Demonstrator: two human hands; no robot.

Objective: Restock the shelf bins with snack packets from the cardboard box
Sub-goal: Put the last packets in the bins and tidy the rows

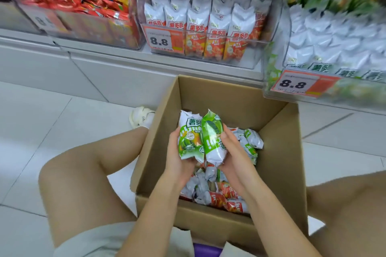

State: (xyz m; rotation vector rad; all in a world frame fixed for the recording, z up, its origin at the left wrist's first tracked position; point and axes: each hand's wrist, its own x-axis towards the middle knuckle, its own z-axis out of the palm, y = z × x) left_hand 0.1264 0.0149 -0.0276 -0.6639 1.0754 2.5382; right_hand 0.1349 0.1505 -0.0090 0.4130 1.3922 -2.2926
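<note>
An open cardboard box [277,131] stands on the floor between my knees, with several green and red snack packets [227,196] loose in its bottom. Above them my left hand [177,158] grips a green-and-white packet [190,137] held upright. My right hand [231,152] grips a second green packet [213,142] beside it, the two packets touching. On the shelf ahead, a clear bin [211,48] holds rows of red-and-white packets. A clear bin [309,92] at the right holds green-and-white packets, blurred.
A bin of red snack bags [87,6] fills the upper left shelf. Orange 8.8 price tags [160,40] hang on the bin fronts. My bare knees flank the box, and a white shoe [142,117] rests on the tiled floor left of it.
</note>
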